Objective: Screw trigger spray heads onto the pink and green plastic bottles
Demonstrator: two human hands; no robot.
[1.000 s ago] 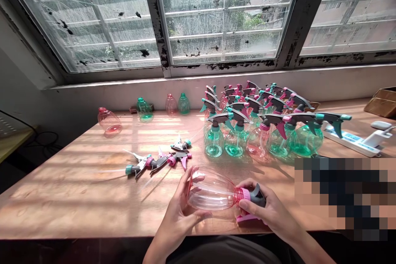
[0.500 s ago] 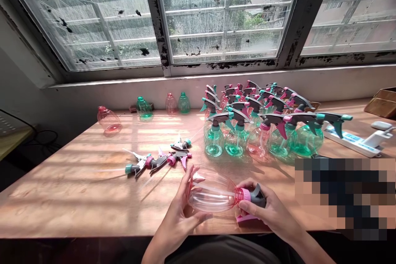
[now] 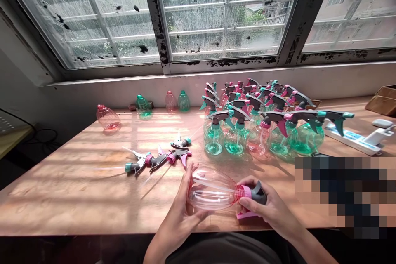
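One pink bottle (image 3: 213, 192) is held sideways near the front edge of the tabletop (image 3: 77, 198) — left hand (image 3: 177, 210) cupping its base, right hand (image 3: 274, 204) clamped on its spray head (image 3: 257, 193), partly hidden from me. A pixelated patch (image 3: 345, 194) covers the right; I see room leftward.

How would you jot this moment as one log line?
Left hand: cupping base of pink bottle; Right hand: gripping spray head at the neck; Bottle: held sideways; Table: loose spray heads, upright bottles with spray heads

A white power strip (image 3: 354, 137) lies on the table (image 3: 77, 198) near a brown box (image 3: 383, 102); a metal-framed window (image 3: 194, 16) stands behind.
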